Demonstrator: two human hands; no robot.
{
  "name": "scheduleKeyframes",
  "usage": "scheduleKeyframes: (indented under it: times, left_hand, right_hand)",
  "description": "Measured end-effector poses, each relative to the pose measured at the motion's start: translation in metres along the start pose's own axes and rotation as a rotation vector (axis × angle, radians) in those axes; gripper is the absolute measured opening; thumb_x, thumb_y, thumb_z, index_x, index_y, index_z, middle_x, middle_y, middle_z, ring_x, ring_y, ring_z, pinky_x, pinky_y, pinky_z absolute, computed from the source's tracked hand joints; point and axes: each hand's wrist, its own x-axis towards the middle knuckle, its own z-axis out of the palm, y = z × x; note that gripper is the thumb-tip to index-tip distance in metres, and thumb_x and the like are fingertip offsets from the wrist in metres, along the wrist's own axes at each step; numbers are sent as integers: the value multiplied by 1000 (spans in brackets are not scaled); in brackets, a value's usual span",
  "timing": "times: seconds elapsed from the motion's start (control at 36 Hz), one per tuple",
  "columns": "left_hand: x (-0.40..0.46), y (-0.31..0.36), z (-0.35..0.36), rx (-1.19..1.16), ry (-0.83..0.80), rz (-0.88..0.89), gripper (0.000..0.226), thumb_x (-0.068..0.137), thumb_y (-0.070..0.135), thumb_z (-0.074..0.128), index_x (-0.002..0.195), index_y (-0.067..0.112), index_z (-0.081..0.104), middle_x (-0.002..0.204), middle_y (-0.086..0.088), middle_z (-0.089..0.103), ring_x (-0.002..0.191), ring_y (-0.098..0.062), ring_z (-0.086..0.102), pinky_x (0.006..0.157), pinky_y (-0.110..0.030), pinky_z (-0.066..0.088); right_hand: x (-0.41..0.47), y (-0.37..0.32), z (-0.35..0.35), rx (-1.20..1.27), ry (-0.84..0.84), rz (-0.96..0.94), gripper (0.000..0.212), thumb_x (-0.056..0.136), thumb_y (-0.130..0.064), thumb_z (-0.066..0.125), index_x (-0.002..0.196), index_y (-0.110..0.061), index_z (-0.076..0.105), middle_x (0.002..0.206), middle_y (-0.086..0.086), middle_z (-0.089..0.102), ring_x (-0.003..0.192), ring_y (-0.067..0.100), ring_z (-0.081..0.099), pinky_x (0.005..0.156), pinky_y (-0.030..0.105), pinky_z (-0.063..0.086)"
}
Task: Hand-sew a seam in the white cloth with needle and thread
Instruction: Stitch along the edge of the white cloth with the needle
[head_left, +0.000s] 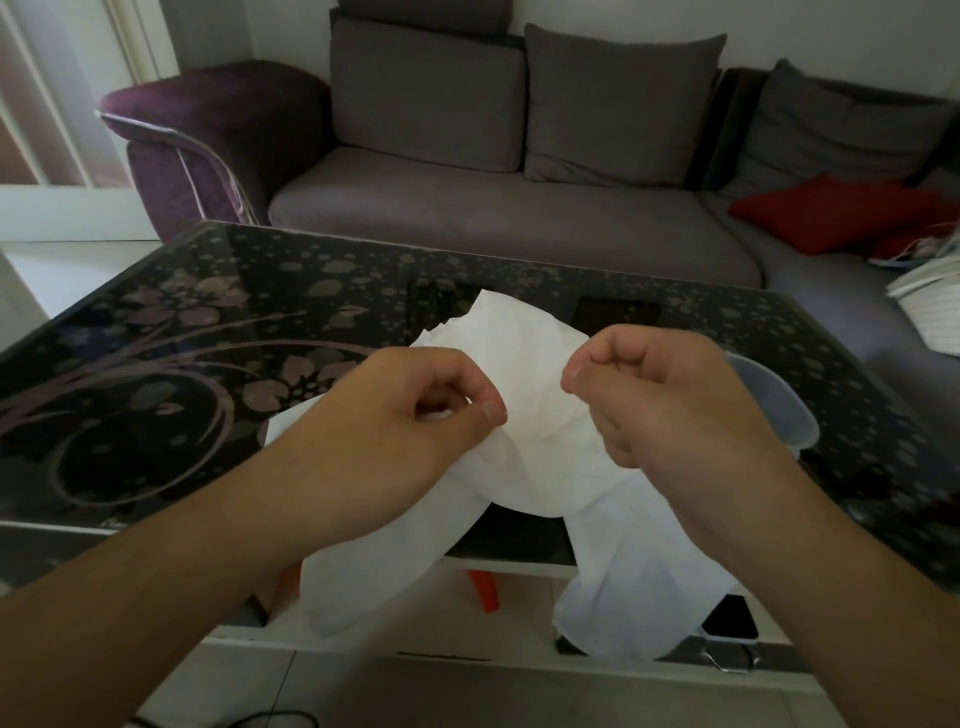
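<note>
White cloth (540, 415) held up between both hands, over the near edge of a glass table (208, 322). Upper part bunched and crumpled between the hands; two loose tails hang down past the table edge, one below each wrist.

Head view, hands:
- Left hand (415, 415) curled, thumb pressed to forefinger, pinching a fold of the cloth at its left side. White fabric shows inside the curl of the fingers.
- Right hand (660, 400) curled likewise, thumb against forefinger at the cloth's right upper edge, lower fingers tucked into the fabric. It grips the cloth (needle and thread too small to make out, so cannot tell whether either is in the pinch).
- Hands near each other but apart, a span of cloth stretched between them.

Head view, surroundings:
- Table top dark, printed with pale flowers and dots; far part of the cloth rests on it.
- Pale plastic tub (779, 410) on the table just behind the right hand, partly hidden by it.
- Grey sofa (467, 156) beyond the table, purple armrest at left, red cushion (831, 213) on the right section.
- Under the table's near edge: an orange object (483, 592) between the cloth tails, and a dark phone (730, 618) at right.
</note>
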Motion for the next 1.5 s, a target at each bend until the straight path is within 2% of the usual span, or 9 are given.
scheduleKeyframes:
  times: [0.14, 0.25, 0.44, 0.56, 0.69, 0.83, 1.28, 1.42, 1.5]
  left_hand:
    - [0, 1, -1, -7, 1, -1, 12, 99, 32, 64, 93, 35, 75, 93, 25, 74, 93, 5, 69, 88, -19, 51]
    - [-1, 1, -1, -18, 6, 7, 14, 99, 29, 64, 93, 34, 75, 94, 24, 74, 95, 4, 68, 88, -19, 49]
    - [-4, 3, -7, -64, -21, 6, 21, 101, 23, 62, 98, 38, 76, 96, 17, 73, 92, 2, 66, 79, -14, 42]
    - [-6, 4, -10, -102, -49, 12, 28, 98, 14, 65, 100, 39, 77, 97, 12, 74, 82, -7, 67, 80, -26, 48]
    - [-5, 6, -11, -118, -47, 3, 34, 97, 8, 64, 101, 40, 76, 99, 15, 75, 86, -3, 68, 81, -22, 46]
    - [-5, 5, -11, -143, -34, 47, 32, 96, 7, 65, 103, 36, 76, 99, 10, 76, 79, -27, 67, 75, -34, 52]
    - [-10, 9, -14, -110, -18, 142, 34, 99, 5, 64, 109, 35, 75, 104, 10, 77, 89, -38, 71, 82, -64, 57]
    - [-8, 6, -14, -52, -2, 107, 26, 96, 19, 66, 108, 41, 74, 98, 14, 73, 79, -13, 69, 72, -28, 54]
    - [-6, 4, -13, -9, -30, 42, 15, 97, 31, 65, 106, 39, 75, 99, 18, 73, 93, -5, 68, 83, -27, 52]
  right_hand:
    - [0, 0, 1, 45, 65, 9, 16, 96, -22, 66, 82, -23, 73, 54, -10, 56, 49, 4, 48, 55, 26, 39]
    - [3, 1, 0, 122, 118, 69, 6, 95, -21, 69, 94, -27, 71, 79, -4, 60, 64, 14, 51, 60, 30, 40]
    - [3, 1, 2, 160, 99, 81, 16, 98, -16, 66, 98, -32, 71, 68, 2, 58, 57, 15, 48, 52, 27, 40]
    - [-1, 2, 6, 94, 37, 12, 16, 100, -24, 64, 94, -37, 70, 60, -11, 57, 54, 7, 50, 53, 24, 41]
    - [-3, -1, 7, 34, -120, -61, 18, 100, -28, 63, 100, -44, 70, 52, -11, 55, 47, 4, 48, 54, 22, 38]
    - [-6, -3, 5, 68, -323, -61, 20, 101, -23, 61, 105, -40, 72, 49, -10, 49, 46, 8, 40, 51, 26, 34]
    - [-4, -5, 2, 4, -440, -102, 24, 105, -15, 52, 110, -30, 70, 50, -20, 55, 49, -5, 55, 48, 8, 38]
    - [0, -1, 3, 6, -377, -80, 15, 103, -20, 57, 95, -18, 69, 50, -13, 50, 45, 1, 46, 51, 17, 33]
    - [-1, 0, 3, -2, -350, -98, 16, 104, -17, 56, 93, -18, 68, 48, -20, 53, 48, -5, 54, 49, 10, 35]
